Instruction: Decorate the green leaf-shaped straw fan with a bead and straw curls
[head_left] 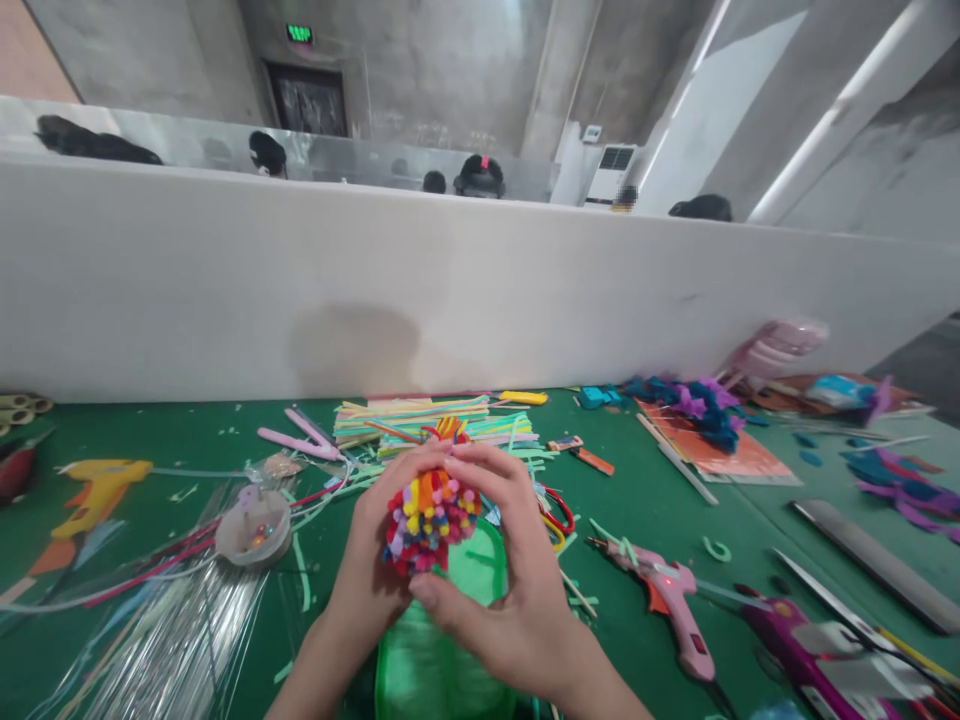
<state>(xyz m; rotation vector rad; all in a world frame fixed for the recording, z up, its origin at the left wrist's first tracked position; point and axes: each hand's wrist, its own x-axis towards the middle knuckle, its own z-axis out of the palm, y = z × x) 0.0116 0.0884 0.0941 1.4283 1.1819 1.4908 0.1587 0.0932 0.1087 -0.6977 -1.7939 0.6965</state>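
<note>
My left hand [371, 560] and right hand [510, 580] cup a multicoloured pompom ball [429, 520] between them, my grip pressed around it, just above a green sheet [427, 660]. On the bench [637, 500], a pink glue gun [671, 600] lies right; stacked foam strips [427, 420] lie beyond.

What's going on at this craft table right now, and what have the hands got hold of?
A person is cupping a ball of multicoloured pompoms with both bare hands above a green table. The left hand wraps it from the left, and the right hand closes over the top and right side, thumb underneath. A green plastic container sits just below. Nearby lie a pink glue gun, a yellow glue gun, a stack of coloured strips and a small clear cup of beads.
</note>
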